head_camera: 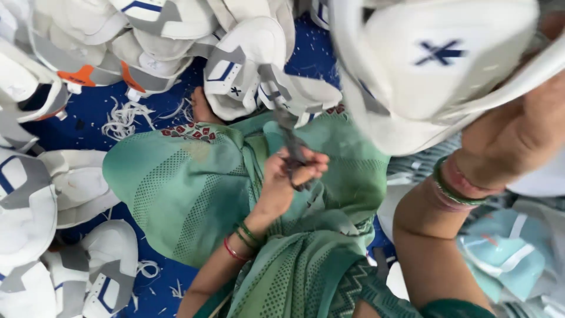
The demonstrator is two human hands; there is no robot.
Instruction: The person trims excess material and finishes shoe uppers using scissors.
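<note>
Blue floor cloth [94,109] shows between heaps of white and grey shoe uppers [76,188] that ring the seated person, with loose white trimmings [123,118] strewn on it near the top left. From the head view, a green patterned garment [188,188] covers the lap and fills the middle.

Over it, the left hand [288,174] is curled shut around the handles of dark scissors [291,138], whose blades point up toward a white and grey upper [244,65] just above; the motion blur hides whether the tips touch it.

Close to the lens, the right hand [518,132] grips a large white upper [435,65] marked with a blue cross. Its fingers are cut off by the frame edge and partly hidden behind the piece. Green and pink bangles [456,188] circle that wrist. Pale blue pieces [506,259] at lower right are blurred.
</note>
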